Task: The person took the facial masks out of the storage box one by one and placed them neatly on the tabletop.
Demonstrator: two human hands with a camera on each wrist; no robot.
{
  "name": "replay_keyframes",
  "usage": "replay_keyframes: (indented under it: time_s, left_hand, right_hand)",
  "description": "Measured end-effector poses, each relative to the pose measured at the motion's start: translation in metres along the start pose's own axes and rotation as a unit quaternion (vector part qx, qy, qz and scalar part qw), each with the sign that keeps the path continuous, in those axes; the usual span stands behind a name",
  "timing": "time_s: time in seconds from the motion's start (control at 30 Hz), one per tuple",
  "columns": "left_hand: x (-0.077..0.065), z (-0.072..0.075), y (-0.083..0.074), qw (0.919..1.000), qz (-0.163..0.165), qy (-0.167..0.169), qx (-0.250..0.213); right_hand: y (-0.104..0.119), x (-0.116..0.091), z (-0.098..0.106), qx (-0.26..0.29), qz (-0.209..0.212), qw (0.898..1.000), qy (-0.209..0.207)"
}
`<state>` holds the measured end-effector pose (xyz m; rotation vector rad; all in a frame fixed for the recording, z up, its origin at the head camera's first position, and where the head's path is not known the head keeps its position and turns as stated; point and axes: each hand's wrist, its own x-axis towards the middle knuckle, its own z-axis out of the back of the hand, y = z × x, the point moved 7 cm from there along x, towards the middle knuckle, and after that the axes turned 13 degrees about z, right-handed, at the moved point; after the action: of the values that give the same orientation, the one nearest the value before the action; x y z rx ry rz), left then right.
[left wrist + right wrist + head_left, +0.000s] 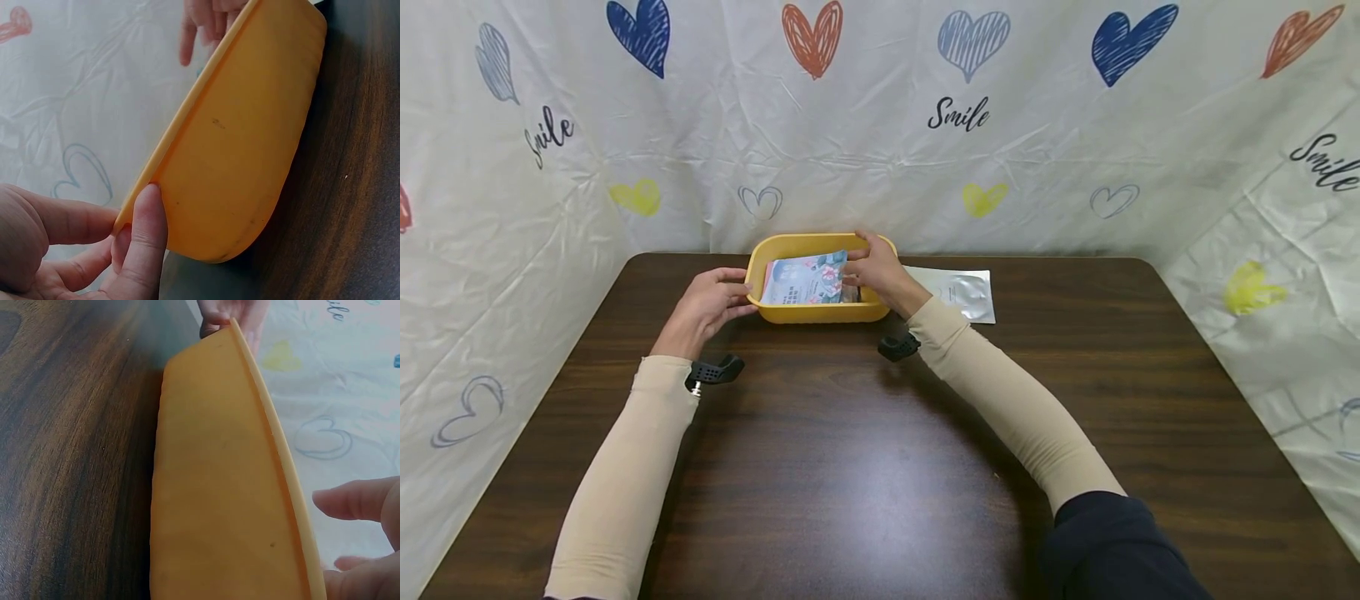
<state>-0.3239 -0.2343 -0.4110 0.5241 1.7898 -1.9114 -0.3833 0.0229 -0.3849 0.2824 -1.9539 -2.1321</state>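
Note:
A yellow plastic basin [820,313] stands near the table's back edge. Inside it lies a light-blue flat sachet [801,279] with pink flowers and printed text, the pink edge of another packet showing at its left. My left hand [706,302] holds the basin's left end; in the left wrist view, the thumb presses the outer wall under the rim and a finger meets the rim. Over the basin's right end is my right hand [880,271], fingers spread beside the sachet's right edge. A dark item [852,293] shows below these fingers, partly hidden.
A silvery flat packet [966,292] lies on the table right of the basin, partly covered by the right wrist. Behind the dark wooden table [820,433] hangs a white cloth [865,125] printed with hearts. Each wrist wears a black strap-on camera mount [715,370].

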Motion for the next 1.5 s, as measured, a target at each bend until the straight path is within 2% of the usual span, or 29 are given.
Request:
replay_keyframes:
  time_s: [0.2,0.47,0.67,1.07,1.3,1.5]
  left_hand:
    - [0.002,-0.001,-0.001,1.0000,0.003,0.000,-0.003]
    - [0.003,0.001,0.000,1.0000,0.006,-0.004,0.001]
    - [0.002,-0.004,0.000,1.0000,0.006,-0.004,-0.001]
    - [0.002,-0.001,0.001,0.9995,0.003,-0.030,-0.003]
    - [0.003,0.001,0.003,0.9995,-0.012,-0.022,-0.018]
    - [0.003,0.000,0.001,0.9996,-0.020,-0.019,-0.009]
  right_hand:
    - [-0.004,0.003,-0.005,-0.015,-0.033,0.999,0.028]
    - [-0.012,0.007,-0.011,-0.035,-0.043,0.996,0.074]
    - [-0.010,0.004,-0.004,-0.052,-0.039,0.996,0.067]
    - [0.000,-0.004,0.012,-0.022,-0.033,0.997,0.072]
    - [0.002,-0.010,0.023,0.008,-0.024,0.996,0.082]
    - [0.000,-0.010,0.028,0.049,-0.003,0.995,0.092]
